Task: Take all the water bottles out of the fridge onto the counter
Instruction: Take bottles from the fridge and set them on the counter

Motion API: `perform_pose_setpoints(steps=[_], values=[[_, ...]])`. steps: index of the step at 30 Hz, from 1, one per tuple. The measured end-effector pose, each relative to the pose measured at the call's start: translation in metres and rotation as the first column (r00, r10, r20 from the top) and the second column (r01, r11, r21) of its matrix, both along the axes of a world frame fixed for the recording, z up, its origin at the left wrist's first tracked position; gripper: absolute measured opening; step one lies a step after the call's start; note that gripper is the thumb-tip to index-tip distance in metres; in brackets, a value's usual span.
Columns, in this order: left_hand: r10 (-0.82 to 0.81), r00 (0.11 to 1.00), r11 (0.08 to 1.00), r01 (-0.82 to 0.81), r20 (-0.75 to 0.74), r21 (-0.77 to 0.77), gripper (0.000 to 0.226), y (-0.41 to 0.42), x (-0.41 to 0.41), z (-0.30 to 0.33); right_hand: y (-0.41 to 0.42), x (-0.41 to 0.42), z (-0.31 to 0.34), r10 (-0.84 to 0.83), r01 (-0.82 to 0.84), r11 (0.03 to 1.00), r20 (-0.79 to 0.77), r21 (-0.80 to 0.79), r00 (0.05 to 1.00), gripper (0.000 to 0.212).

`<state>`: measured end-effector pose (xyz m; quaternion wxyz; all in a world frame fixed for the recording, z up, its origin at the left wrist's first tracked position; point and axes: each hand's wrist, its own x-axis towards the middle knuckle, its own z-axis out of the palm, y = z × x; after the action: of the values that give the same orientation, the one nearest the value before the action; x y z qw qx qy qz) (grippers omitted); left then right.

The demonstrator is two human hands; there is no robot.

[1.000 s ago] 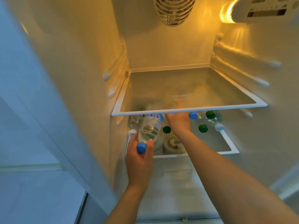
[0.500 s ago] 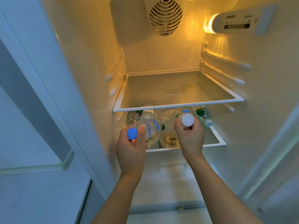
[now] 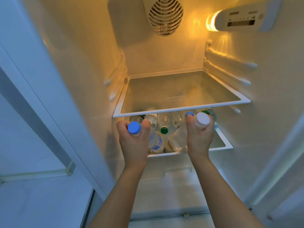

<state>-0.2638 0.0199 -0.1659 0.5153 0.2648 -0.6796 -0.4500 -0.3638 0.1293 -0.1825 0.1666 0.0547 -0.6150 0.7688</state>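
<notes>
Fridge interior (image 3: 164,60), lit yellow: upper glass shelf (image 3: 181,111) bare. Left hand (image 3: 133,142) grip is closed around a blue-capped bottle (image 3: 155,142); right hand (image 3: 199,137) grip is closed around a white-capped bottle (image 3: 202,120). Both are held before the lower shelf (image 3: 220,146), where more bottles (image 3: 163,123) lie.
</notes>
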Motion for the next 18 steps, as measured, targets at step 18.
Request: perform_pose_setpoints(steps=[18], values=[[-0.049,0.998,0.994,0.053,-0.047,0.096,0.012,0.021,0.059,0.005,0.016,0.060,0.020,0.093,-0.082,0.978,-0.053,0.190,0.994,0.028]])
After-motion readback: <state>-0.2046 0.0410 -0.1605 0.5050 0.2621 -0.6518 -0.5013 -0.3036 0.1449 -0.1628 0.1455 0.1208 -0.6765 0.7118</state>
